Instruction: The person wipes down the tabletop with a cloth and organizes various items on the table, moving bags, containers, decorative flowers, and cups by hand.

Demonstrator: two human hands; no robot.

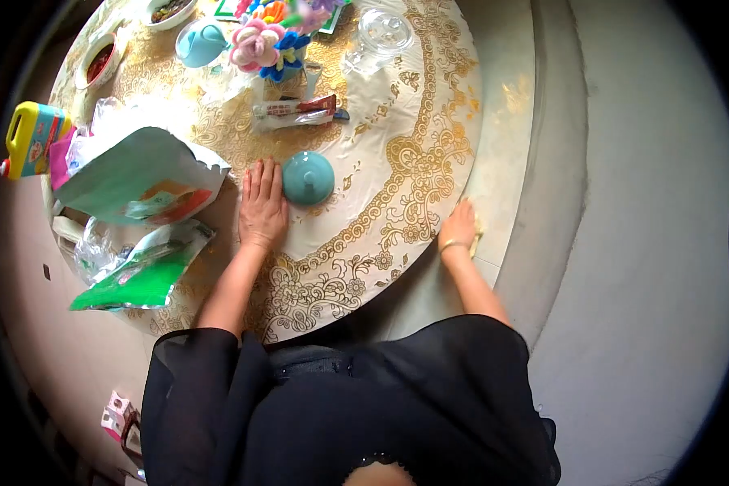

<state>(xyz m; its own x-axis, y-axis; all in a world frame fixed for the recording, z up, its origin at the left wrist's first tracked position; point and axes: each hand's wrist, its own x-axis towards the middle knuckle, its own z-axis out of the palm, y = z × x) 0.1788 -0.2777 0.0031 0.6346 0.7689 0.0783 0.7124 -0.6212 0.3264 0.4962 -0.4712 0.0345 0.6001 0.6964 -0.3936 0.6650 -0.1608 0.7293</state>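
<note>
My left hand [263,206] lies flat on the patterned tablecloth [348,251], its fingers stretched out. Just right of its fingertips is a round teal lid [308,178] with a small knob on top. Beyond the table's right edge, my right hand [459,225] is closed on a pale yellow cloth [478,231], of which only a strip shows beside the palm. A thin bracelet circles that wrist. Whether the cloth touches the pale ledge below, I cannot tell.
Plastic bags [146,182] crowd the table's left side near a yellow bottle [36,139]. Farther back are a red-and-white packet [296,112], knitted flowers [259,47], a light-blue cup [202,43], clear glassware [385,32] and bowls [101,61]. A curved ledge [506,162] borders the right.
</note>
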